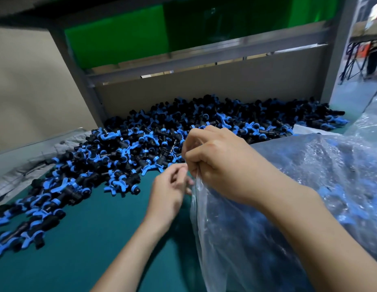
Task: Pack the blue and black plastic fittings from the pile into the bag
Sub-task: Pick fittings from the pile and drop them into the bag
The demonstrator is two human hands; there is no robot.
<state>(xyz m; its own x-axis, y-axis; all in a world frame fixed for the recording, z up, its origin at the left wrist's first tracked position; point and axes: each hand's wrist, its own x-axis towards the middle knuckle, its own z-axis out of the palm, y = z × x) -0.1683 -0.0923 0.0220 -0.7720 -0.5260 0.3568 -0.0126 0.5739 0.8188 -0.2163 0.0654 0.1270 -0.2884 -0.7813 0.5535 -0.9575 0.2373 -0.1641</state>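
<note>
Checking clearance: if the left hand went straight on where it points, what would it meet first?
Probably the bag edge, just beyond the left hand, gripped by the right hand; depth is unclear.

Blue-and-black fittings (141, 144) lie heaped behind a clear bag (257, 239) holding more.

Bag (335, 165) contents — blurred, perhaps fittings (350, 220)

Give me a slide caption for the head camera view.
The right hand and left hand hold the clear bag beside the pile of fittings.
</note>
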